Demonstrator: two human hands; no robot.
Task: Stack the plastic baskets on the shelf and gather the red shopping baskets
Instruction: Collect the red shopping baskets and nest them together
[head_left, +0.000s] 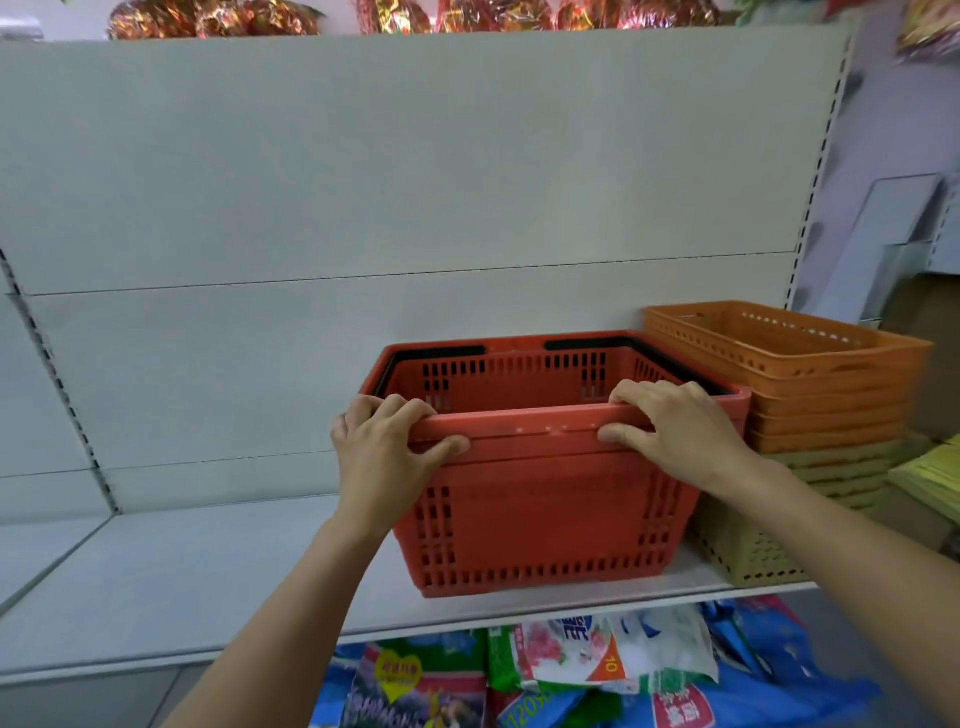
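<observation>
Red shopping baskets stand nested on the grey shelf, with black handles folded along the rim. My left hand grips the near rim at its left end, fingers over the top and thumb underneath. My right hand grips the same rim at its right end. To the right, a stack of orange plastic baskets rests on a stack of beige plastic baskets, touching the red ones.
The shelf's back panel is bare and the shelf stretches to the left. Colourful bags fill the level below. Shiny red and gold packets lie on the top shelf. Grey boards lean at the far right.
</observation>
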